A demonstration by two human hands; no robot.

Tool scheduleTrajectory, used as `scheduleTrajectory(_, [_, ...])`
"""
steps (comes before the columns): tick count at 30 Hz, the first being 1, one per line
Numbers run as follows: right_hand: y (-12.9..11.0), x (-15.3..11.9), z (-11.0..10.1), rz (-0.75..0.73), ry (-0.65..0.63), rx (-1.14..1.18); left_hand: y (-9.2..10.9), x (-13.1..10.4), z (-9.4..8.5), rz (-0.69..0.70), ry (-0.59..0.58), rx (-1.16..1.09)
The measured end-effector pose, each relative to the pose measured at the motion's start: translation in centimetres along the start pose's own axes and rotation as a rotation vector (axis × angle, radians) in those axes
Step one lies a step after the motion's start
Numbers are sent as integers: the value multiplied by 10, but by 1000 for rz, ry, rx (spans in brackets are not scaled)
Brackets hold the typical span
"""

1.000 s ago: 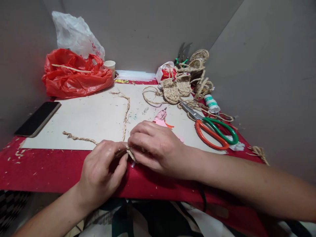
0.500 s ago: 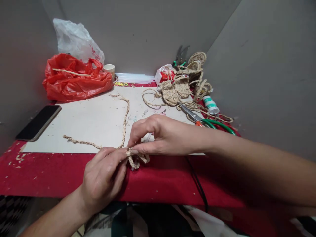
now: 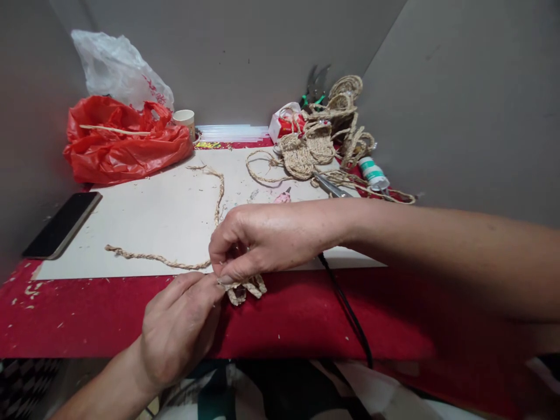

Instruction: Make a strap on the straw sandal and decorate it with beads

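Near the front edge of the white board (image 3: 144, 216), both hands meet on a braided straw cord (image 3: 161, 261). Its looped part (image 3: 251, 289) hangs out below the fingers over the red cloth. My left hand (image 3: 181, 326) is closed on the cord from the left, its fingertips mostly hidden. From above, my right hand (image 3: 258, 242) pinches the same spot between thumb and fingers. Two loose lengths of the braid stretch away on the board, one to the left and one toward the back. A small pink thing (image 3: 283, 196) lies behind my right hand.
At the back right are woven straw pieces (image 3: 301, 154), scissors (image 3: 330, 185) and a green-white spool (image 3: 373, 173). A red plastic bag (image 3: 126, 146), a paper cup (image 3: 184, 121) and a phone (image 3: 63, 224) are on the left. A black cable (image 3: 350, 309) crosses the red cloth (image 3: 306, 326).
My right hand has shifted left and a little down, its thumb and fingers now pinching at the left fingertips. Its forearm now covers the scissors' handles. The view has moved slightly.
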State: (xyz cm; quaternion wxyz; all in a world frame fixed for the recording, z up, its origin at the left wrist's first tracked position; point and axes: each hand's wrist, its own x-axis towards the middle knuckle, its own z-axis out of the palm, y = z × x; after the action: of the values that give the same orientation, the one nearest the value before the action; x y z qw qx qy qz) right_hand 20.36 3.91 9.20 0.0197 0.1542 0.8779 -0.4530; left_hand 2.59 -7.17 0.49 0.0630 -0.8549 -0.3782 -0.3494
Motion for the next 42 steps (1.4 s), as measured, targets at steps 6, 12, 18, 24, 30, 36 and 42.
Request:
scheduleTrajectory(6, [-6,-3,6,-41,-7,-293,-3,-1,4,72,78,14])
scheduleTrajectory(12, [5,-1,6,21,-55,-70,-8,-8,5,24,43,-91])
scheduleTrajectory(18, [8,4,9,144,-76,59,-7,-10,3,11,-24,-101])
scheduleTrajectory(24, [11,3,5,192,-58,196,-9,-12,6,42,29,-112])
scheduleTrajectory(30, [11,1,3,194,-28,298,-8,-11,5,49,-33,-32])
scheduleTrajectory(36, [6,4,6,164,-73,54,-11,-14,5,30,-117,15])
scheduleTrajectory(42, [5,9,7,229,-126,28,-9,-14,6,38,-116,1])
